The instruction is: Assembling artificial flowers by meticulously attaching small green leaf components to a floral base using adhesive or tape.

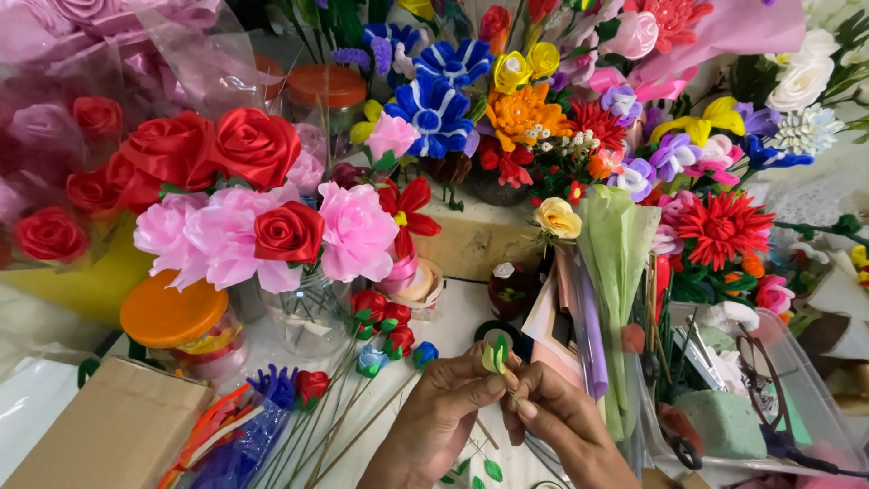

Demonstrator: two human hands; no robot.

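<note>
Across the back of the bench (453, 317) stands a wall of handmade flowers, set upright in jars and pots so the heads face you and the stems stay straight: the red and pink roses (262, 199) sit in a glass jar (312, 312) at the left, the blue blooms (434, 100) and the orange bloom (523, 113) behind the middle, the red spiky flower (724, 226) at the right. A cardboard box (113, 426) fills the near left corner, cut off by the frame, and beside it is an orange-lidded jar (176, 321). Rolled green paper (615, 263) stands on end right of centre, likely to keep it uncreased and within reach. A clear tub (797, 398) at the near right edge holds a green foam block (724, 421); what else lies in it is hard to make out. Finished small roses on sticks (385, 330) lie flat near the front, heads pointing away from you, with a bundle of pipe cleaners (235, 435) beside the box. At the near edge your left hand (448, 407) and right hand (557, 417) meet, both closed in a pinch on a small green leaf (495, 355), which stands up between your fingertips; its stem or wire is hidden by your fingers. Your wrists run out of frame.
</note>
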